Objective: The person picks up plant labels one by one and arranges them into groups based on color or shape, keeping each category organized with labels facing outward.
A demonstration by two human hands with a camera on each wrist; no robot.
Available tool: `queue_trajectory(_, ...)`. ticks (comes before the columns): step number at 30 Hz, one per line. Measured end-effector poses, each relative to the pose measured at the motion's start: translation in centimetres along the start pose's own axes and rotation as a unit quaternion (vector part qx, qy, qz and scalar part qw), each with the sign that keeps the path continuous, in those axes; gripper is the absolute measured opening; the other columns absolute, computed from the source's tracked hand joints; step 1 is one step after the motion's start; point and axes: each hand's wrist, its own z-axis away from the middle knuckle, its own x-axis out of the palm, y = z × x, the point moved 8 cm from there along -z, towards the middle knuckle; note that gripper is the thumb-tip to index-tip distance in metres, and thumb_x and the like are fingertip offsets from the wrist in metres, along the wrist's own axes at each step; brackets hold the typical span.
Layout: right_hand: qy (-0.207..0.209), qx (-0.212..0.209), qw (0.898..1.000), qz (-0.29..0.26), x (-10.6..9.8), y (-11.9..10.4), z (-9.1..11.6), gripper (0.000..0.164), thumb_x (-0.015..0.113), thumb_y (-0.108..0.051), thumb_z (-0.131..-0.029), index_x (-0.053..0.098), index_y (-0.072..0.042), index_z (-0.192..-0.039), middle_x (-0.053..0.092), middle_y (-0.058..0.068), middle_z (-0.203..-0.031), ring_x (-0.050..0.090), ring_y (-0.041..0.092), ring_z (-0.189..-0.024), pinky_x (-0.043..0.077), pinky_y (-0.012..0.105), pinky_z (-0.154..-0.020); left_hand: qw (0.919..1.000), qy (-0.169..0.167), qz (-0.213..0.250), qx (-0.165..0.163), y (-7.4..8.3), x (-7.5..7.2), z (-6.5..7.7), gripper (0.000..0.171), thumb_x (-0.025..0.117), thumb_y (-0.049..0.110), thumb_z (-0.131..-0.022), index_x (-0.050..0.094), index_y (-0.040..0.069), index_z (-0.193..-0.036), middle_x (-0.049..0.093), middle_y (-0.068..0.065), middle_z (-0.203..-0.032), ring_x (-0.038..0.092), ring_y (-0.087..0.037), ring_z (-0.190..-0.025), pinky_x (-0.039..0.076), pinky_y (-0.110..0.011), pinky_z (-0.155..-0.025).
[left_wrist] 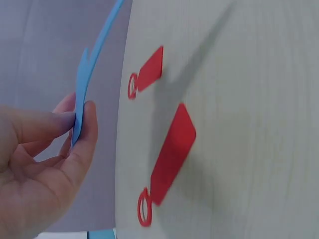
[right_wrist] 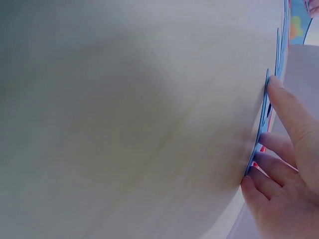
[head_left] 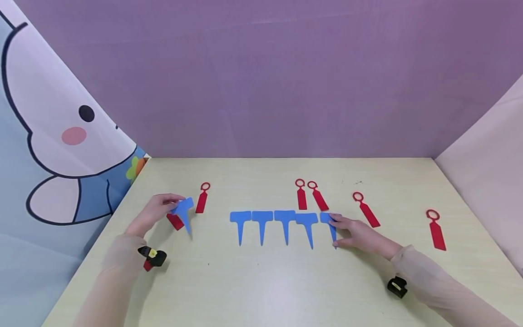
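My left hand (head_left: 157,211) pinches a blue T-shaped plant label (head_left: 184,206) by its wide head between thumb and fingers, raised over the table, its pointed stem toward me. In the left wrist view the label (left_wrist: 94,59) shows nearly edge-on. Beneath that hand lies a red ring-topped tag (head_left: 175,221), partly hidden. A row of several blue labels (head_left: 284,215) lies across the middle, stems toward me. At the row's right end my right hand (head_left: 361,232) touches a blue label (head_left: 325,218), fingertips at its head and thumb near its tip, covering part of it.
More red tags with rings lie around: one (head_left: 202,202) at left, two side by side (head_left: 301,199) behind the row, one (head_left: 369,215) behind the right hand and one (head_left: 437,236) far right. Another red tag (head_left: 148,266) peeks out under the left wrist. A purple backdrop (head_left: 286,91) rises behind the table.
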Motion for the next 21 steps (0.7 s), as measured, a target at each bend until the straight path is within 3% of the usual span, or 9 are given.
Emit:
queue_trajectory(8, 0.002, -0.002, 1.0, -0.001, 0.0, -0.1, 0.0, 0.068, 0.071, -0.027, -0.072, 0.043, 0.0, -0.128, 0.033, 0.02, -0.138, 0.029, 0.04, -0.124, 0.039, 0.043, -0.092, 0.9995, -0.022, -0.007, 0.019, 2.2, 2.0, -0.8, 0.03, 0.045, 0.009, -0.092, 0.053, 0.001, -0.12, 0.049, -0.021, -0.119, 0.048, -0.031, -0.1, 0.045, -0.038, -0.083)
queue_trajectory(21, 0.002, -0.004, 1.0, -0.002, 0.0, -0.1, 0.1, 0.068, 0.071, -0.027, -0.072, 0.044, 0.001, -0.128, 0.033, 0.02, -0.138, 0.029, 0.041, -0.124, 0.038, 0.044, -0.093, 0.9974, -0.045, -0.002, 0.055, 3.8, 4.4, -2.1, 0.026, 0.048, 0.006, -0.09, 0.059, 0.0, -0.112, 0.053, -0.02, -0.115, 0.052, -0.026, -0.093, 0.047, -0.032, -0.078)
